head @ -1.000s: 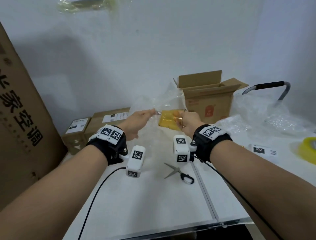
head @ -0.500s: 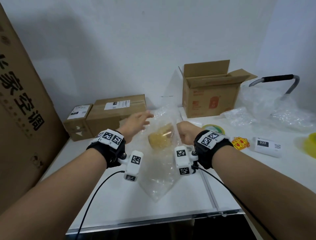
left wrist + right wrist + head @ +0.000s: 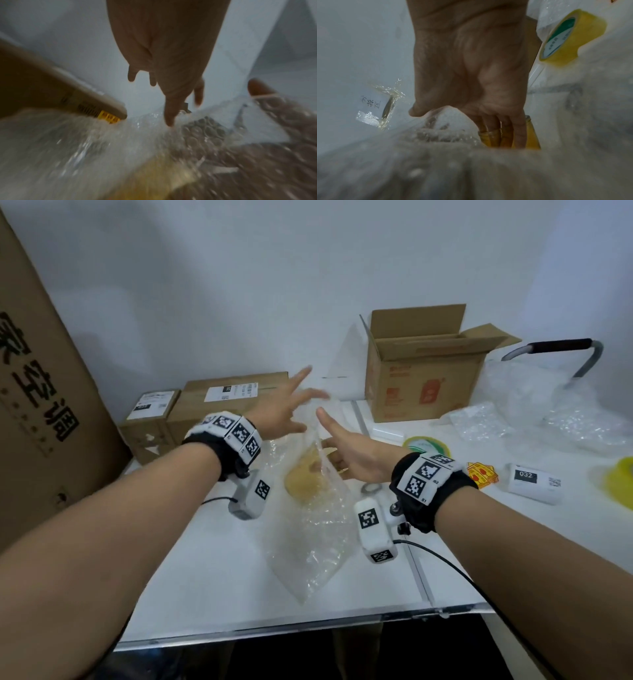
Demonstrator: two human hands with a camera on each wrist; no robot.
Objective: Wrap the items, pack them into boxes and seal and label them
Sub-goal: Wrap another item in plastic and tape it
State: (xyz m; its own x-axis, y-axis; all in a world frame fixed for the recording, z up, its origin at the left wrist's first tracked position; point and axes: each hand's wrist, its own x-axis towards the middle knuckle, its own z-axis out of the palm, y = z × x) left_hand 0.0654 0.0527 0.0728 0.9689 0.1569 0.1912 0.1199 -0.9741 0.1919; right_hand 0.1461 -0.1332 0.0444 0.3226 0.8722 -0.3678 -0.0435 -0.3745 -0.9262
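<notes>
You have a white bench [image 3: 212, 583] under clear bubble wrap [image 3: 308, 535] dotted with round bubbles, and a yellow item [image 3: 301, 484] shows through it. Your wristbands [image 3: 424, 491] are black with black-and-white square codes. The boxes [image 3: 424, 385] are brown cardboard, one printed orange. The tape roll [image 3: 571, 37] is yellow with a green-and-white core.

A clear, glossy plastic bubble-wrap sheet [image 3: 308, 529], dimpled with round air cells, is seen under the hands, a translucent amber-yellow item [image 3: 305, 481] showing dully through it. Right of the right hand, a shiny yellow plastic tape roll [image 3: 571, 36] is seen on the smooth matt white tabletop [image 3: 212, 577]. Matt brown cardboard is shown by the open box [image 3: 424, 381] beyond the hands.
</notes>
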